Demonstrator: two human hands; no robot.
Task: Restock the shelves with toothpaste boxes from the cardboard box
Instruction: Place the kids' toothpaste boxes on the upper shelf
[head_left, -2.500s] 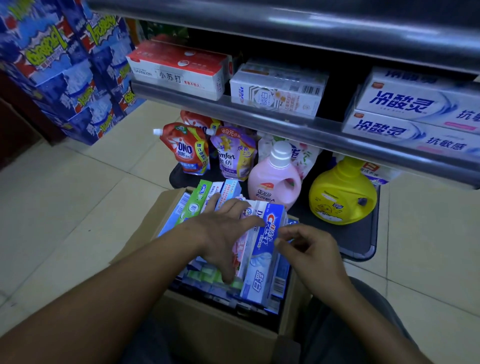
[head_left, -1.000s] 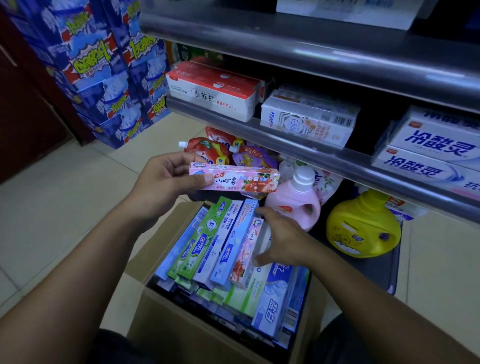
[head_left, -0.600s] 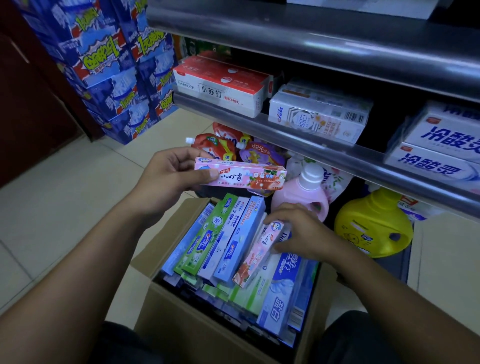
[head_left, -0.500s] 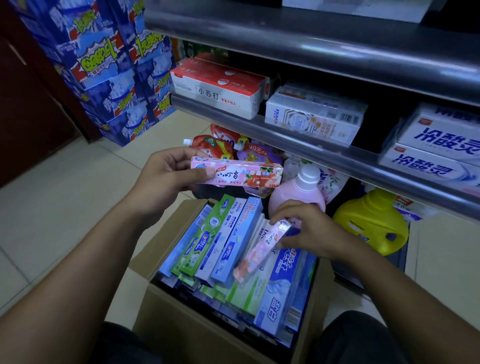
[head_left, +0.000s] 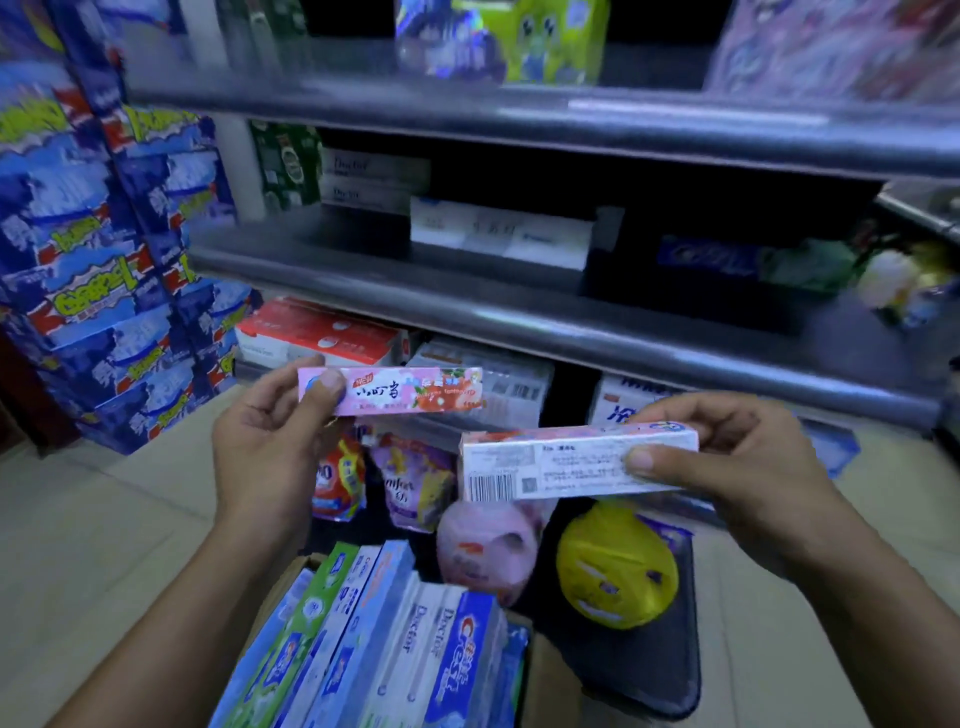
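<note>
Well, the steel shelves (head_left: 571, 332) rise in tiers right in front of the person, with white cartons (head_left: 498, 234) on the middle tier and red-and-white cartons (head_left: 317, 335) on the one below. A stack of blue packs (head_left: 104, 260) stands on the floor to the left. At the foot of the shelving a pink bottle (head_left: 485, 551), a yellow jug (head_left: 615, 571) and some refill pouches (head_left: 410, 488) stand between the shelving and the cardboard box (head_left: 548, 670). That box sits low between the forearms and is packed with blue, green and white toothpaste boxes (head_left: 395, 639).

The left hand (head_left: 270, 436) pinches a pink toothpaste box (head_left: 405, 391) by its left end, thumb flat on the printed front and fingers curled behind. The right hand (head_left: 743, 462) grips a second pink box (head_left: 576, 462) by its right end, thumb pressed on the white barcoded face and fingers hooked over the top edge.

Both hands are lifted above the cardboard box, in front of the lower shelf. Each carton lies roughly level and lengthwise. The two cartons are apart, the left one a little higher.
</note>
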